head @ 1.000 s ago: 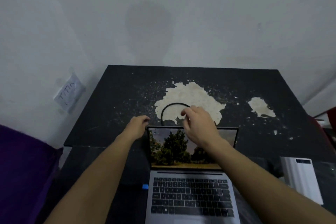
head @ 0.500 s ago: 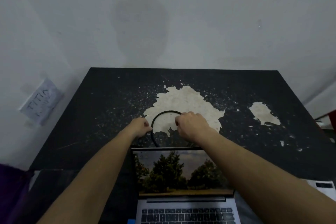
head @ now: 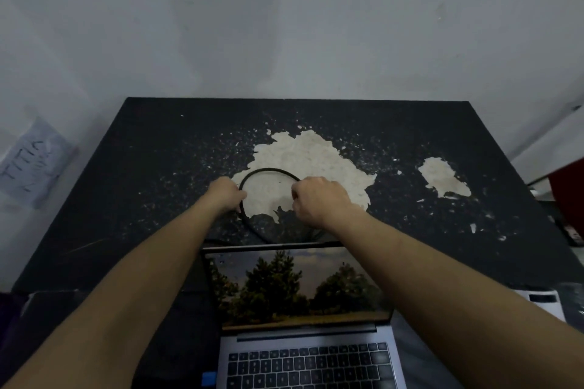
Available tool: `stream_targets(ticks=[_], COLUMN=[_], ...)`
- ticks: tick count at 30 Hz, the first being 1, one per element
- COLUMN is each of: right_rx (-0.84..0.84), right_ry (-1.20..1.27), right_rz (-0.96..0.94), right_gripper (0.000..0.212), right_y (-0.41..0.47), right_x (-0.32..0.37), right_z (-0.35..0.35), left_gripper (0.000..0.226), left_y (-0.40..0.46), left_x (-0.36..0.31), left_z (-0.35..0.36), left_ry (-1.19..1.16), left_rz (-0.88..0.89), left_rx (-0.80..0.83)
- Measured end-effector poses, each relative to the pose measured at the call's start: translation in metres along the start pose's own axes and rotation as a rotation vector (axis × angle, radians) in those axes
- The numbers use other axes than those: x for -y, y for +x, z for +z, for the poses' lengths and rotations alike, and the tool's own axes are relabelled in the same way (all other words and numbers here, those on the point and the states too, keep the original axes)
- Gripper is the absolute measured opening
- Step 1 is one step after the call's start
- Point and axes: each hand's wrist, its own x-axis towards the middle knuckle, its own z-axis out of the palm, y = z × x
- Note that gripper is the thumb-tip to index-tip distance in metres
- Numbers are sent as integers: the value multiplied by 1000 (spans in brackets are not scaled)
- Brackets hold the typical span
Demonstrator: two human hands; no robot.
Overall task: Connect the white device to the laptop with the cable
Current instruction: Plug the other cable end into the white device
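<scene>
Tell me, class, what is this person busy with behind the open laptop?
The person is reaching over the open laptop with both hands. The left hand and the right hand each grip a black cable that arcs between them above the worn black table. The white device lies untouched at the right edge. No cable end shows, and nothing appears connected yet.

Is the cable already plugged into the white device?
No: the cable is behind the laptop in both hands; the white device lies apart.
</scene>
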Motion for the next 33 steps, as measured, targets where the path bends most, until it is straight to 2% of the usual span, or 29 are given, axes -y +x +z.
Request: stream_targets(ticks=[5,7,9,10,12,14,15,16,18,19,22,25,27,28,30,33], right_rx=[-130,-250,-470,-567,-659,-585,-530,-469,-320,-263,-239,-347,-357,-342,-306,-297], right_ry=[365,506,662,718,793,867,876,882,966,1046,1150,1046,1020,1027,1075,1193], right_rz=[254,322,373,395,388,311,269,222,117,74,-4,24,42,51,91,210], right_gripper=[29,25,21,24,46,69,74,72,47,35,35,27,26,27,36,55], right_y=[-17,-25,-47,-48,-57,-76,-85,-96,-115,-127,-156,-170,-180,-185,-198,-213], right_x=[-23,-32,-43,-47,-56,-61,-63,-66,-67,-66,-65,-66,-68,-70,-79,-100], right_z=[-23,-31,-49,-49,-59,-72,-77,-83,-91,-94,-96,-92,-92,-90,-89,-91], left_gripper=[11,8,7,7,11,15,17,18,19,20,22,23,39,44,38,28], left_y=[-27,-43,-75,-77,-90,-113,-126,-141,-164,-177,-210,-239,-254,-257,-264,-274], left_x=[-43,-67,-95,-100,-113,-128,-138,-148,-163,-171,-190,-218,-237,-244,-257,-264], left_z=[-54,-69,-84,-83,-84,-84,-85,-85,-81,-78,-68,-57,-46,-41,-30,-19], left_ry=[-272,-224,-153,-120,-70,-102,-124,-125,-129,-156,-318,-863,-1198,-1287,-1296,-1187], left_rz=[218,333,472,518,599,689,730,765,803,792,693,448,256,177,91,148], left_rx=[-83,-133,-160,-168,-194,-161,-140,-132,-134,-122,-28,122,125,112,94,99])
